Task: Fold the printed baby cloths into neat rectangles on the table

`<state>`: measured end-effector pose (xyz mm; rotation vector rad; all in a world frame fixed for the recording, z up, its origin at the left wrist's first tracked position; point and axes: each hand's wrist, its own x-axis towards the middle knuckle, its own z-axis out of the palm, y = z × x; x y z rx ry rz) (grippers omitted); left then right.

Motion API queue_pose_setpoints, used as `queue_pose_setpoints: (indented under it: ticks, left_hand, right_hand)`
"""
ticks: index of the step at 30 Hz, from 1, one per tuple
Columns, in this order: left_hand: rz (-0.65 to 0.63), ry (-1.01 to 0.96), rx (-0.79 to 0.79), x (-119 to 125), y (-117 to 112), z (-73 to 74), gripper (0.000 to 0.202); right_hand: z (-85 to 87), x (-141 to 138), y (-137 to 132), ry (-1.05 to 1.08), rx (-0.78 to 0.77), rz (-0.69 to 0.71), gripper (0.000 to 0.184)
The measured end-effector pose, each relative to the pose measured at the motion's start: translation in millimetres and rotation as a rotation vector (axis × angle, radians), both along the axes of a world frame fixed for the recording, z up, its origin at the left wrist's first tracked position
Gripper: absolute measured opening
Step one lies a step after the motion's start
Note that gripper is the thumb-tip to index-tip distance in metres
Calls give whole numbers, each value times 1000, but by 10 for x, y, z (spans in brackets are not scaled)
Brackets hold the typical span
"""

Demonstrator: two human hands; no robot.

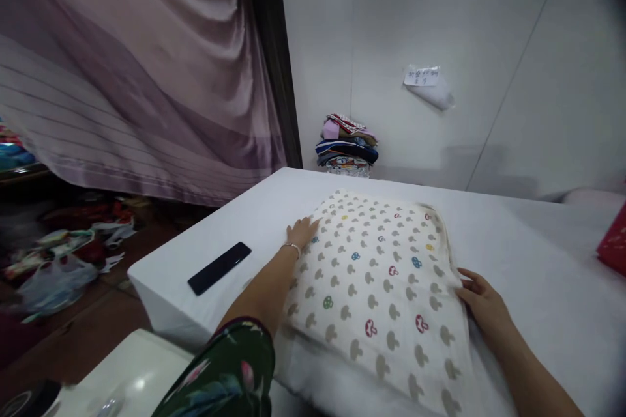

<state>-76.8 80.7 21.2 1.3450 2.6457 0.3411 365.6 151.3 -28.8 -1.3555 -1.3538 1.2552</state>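
Note:
A folded white cloth (pixel 362 273) printed with grey and coloured mushrooms lies spread on the white-covered table, its near edge hanging toward me. My left hand (pixel 302 232), with a bracelet at the wrist, rests on the cloth's left edge, fingers stretched out. At the right edge, my right hand (pixel 482 300) has its thumb and fingers closed on the cloth's border; part of the fingers is hidden. The far right corner of the cloth shows several layers. To the left of my left forearm lies a black phone (pixel 220 268).
A stack of folded fabrics (pixel 347 146) stands beyond the table's far edge, against the wall. A pinkish curtain (pixel 186 78) hangs at left, above plastic bags (pixel 61 277) on the floor. A cream-coloured machine (pixel 132 371) sits at lower left. Something red (pixel 613 244) is at far right.

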Motion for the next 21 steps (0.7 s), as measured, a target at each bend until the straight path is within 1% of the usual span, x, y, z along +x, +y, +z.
queue_pose_setpoints:
  ticks: [2,4,7,11,13,16,21]
  left_hand:
    - [18,-26,-36,-128,-3,-34,53]
    - [30,-32,-49,-200,-4,-65,54]
    - [50,-12,-40,-202,11,-76,56]
    - [93,32,7,-178,139,-4,53]
    - [105,38,27,-205,281,47,51]
    - [124,22,23,-278,576,96,49]
    - [106,-7,6,-383,1137,95,44]
  right_hand:
    - [22,3,3,-38,-9,-10,57]
    - [51,-2,1,-87,-3,-16,59]
    - [67,-12,-9,-159,27,-14,58]
    - [6,-5,-17,-253,53,19,60]
    - [-32,1,-16,-273,60,25,62]
    - [-50,-1,-24,-304,31,22,64]
    - [-42,-32,-63,-315,-15,30,66]
